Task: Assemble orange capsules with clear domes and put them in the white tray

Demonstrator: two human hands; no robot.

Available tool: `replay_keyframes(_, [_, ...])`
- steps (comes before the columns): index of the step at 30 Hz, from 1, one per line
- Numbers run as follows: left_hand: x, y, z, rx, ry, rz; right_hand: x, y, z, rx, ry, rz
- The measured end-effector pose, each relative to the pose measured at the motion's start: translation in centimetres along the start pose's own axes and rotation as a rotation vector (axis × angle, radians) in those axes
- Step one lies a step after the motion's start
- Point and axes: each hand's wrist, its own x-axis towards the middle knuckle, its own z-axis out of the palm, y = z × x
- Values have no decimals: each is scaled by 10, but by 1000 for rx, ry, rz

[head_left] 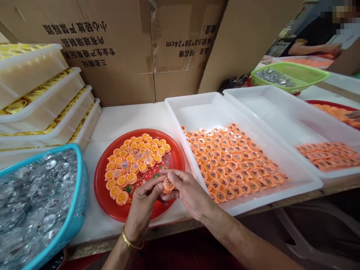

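Both of my hands meet over the near edge of a red round tray (107, 198). My left hand (142, 208), with a gold bangle on the wrist, and my right hand (189, 191) pinch one small orange round piece (168, 185) between their fingertips. Several orange pieces (135, 161) with yellow centres lie in rows on the red tray. Just right of my hands, a white tray (197, 108) holds several finished orange pieces (233, 161) laid in rows.
A blue basket (75, 210) of clear plastic caps sits at the left. Stacked white trays (45, 108) stand behind it. A second white tray (281, 112), a green basket (292, 75) and cardboard boxes (126, 48) lie beyond. Another person (315, 41) works at the far right.
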Motion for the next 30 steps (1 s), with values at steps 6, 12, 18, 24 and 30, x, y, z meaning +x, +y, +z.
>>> replay_keyframes(6, [2,6,-14,-68,147,-18,26,-51,-45,-18,80,-151])
replay_keyframes(12, [0,-4,-23,-16,227,-66,105,-128,-121,-86,384,-287])
replay_keyframes(18, [0,-15,-24,45,184,-144,142,-139,-135,-77,340,-254])
replay_keyframes(24, [3,-14,-19,62,218,-125,127,-136,-125,-59,204,-233])
replay_keyframes(30, [2,-22,-18,84,190,-125,104,-132,-102,-142,185,-206])
